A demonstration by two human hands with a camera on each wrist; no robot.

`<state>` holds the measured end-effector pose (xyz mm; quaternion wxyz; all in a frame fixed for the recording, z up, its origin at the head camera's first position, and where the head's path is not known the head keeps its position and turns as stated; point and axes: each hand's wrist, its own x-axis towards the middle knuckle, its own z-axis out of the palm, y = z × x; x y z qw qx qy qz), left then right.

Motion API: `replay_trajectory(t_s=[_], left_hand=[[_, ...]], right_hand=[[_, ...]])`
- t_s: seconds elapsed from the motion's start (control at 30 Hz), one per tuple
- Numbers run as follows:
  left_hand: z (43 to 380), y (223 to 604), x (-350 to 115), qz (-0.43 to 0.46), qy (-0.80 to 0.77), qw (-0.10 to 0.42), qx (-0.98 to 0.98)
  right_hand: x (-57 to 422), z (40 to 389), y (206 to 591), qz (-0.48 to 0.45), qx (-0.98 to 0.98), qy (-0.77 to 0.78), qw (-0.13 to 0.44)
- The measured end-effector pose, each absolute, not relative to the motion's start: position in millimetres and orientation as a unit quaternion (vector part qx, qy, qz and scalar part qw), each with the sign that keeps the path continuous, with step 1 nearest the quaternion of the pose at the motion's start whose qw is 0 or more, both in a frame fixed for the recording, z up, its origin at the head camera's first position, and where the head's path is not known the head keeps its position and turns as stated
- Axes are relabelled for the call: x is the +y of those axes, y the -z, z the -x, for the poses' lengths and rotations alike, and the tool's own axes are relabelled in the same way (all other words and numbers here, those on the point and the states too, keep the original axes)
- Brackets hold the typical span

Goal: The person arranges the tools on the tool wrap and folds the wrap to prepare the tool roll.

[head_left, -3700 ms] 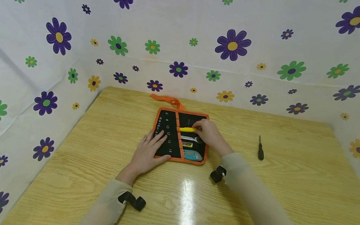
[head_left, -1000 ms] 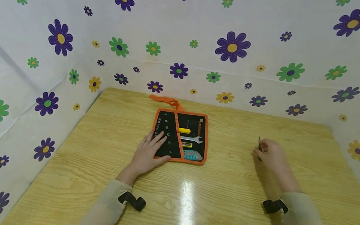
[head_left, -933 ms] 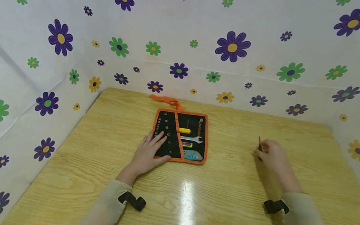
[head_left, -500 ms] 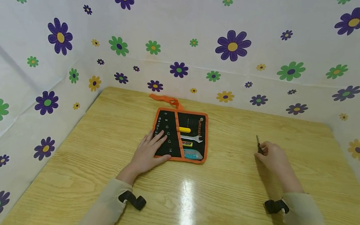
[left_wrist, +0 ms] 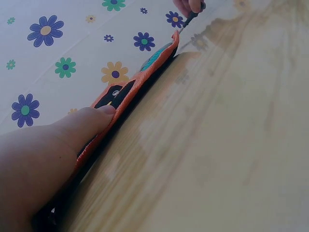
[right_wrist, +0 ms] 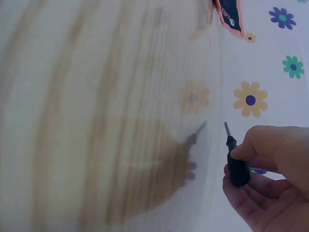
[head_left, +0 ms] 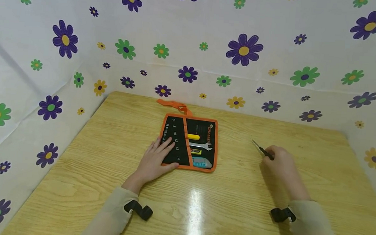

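My right hand (head_left: 281, 164) pinches a small black-handled screwdriver (head_left: 263, 150), its thin shaft pointing up and left toward the tool pouch. In the right wrist view the screwdriver (right_wrist: 236, 162) sits between thumb and fingers, raised over the tabletop. My left hand (head_left: 155, 163) lies flat with fingers spread on the left part of the black, orange-edged tool pouch (head_left: 216, 144). Numbers are printed along that part. Out of the pouch's pockets stick a yellow handle (head_left: 193, 136), an open-ended wrench (head_left: 202, 146), a small yellow-labelled item (head_left: 195, 152) and a teal utility knife (head_left: 202, 163).
An orange strap (head_left: 172, 103) trails from the pouch's far edge on the wooden table (head_left: 234, 205). White flower-printed cloth (head_left: 212, 26) stands behind the table and at both sides. Each wrist carries a small black camera (head_left: 280, 214).
My right hand went from the yellow handle in the pouch to the screwdriver on the table, picked it up and turned its tip leftward. The left hand stayed in place.
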<state>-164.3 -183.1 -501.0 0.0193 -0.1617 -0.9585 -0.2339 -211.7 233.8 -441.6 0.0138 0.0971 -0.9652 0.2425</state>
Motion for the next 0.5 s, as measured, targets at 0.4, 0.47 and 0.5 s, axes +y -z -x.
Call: replay_trajectory(t_s=[0.4, 0.47, 0.5], left_hand=[[164.3, 499.9, -182.6, 0.165, 0.226, 0.023, -0.96], [164.2, 500.1, -182.9, 0.164, 0.227, 0.023, -0.96], [164.1, 500.2, -183.0, 0.164, 0.228, 0.023, -0.959]], right_hand=[[185.1, 223.0, 443.9, -0.167, -0.949, -0.254, 0.079], [174.0, 225.9, 443.8, -0.182, -0.944, -0.263, 0.082], [168.4, 227.8, 444.1, -0.19, -0.941, -0.268, 0.082]])
